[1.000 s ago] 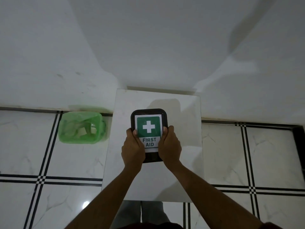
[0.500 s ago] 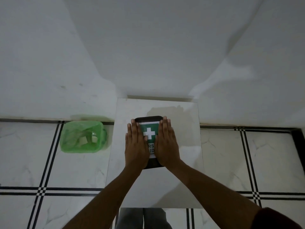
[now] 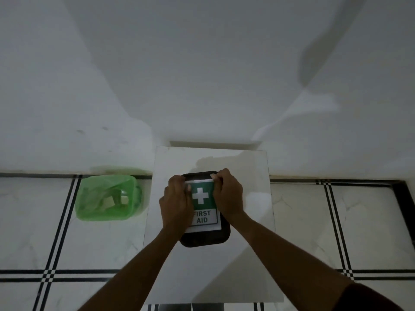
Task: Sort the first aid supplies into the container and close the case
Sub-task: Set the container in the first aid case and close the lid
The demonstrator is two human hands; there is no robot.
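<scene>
A black first aid case lies closed and flat on a small white table. Its lid carries a green label with a white cross and the words FIRST AID. My left hand rests on the case's left side, fingers curled over the far left corner. My right hand covers the far right corner, fingers bent over the case's top edge. Both hands grip the far end of the case. No loose supplies are visible.
A green bin with a green plastic liner stands on the tiled floor to the left of the table. A white wall rises right behind the table. Black-lined white tiles surround the table.
My hands were first at the case's near end, then lay flat on the lid. Now they have slid to its far end and curled over the top edge.
</scene>
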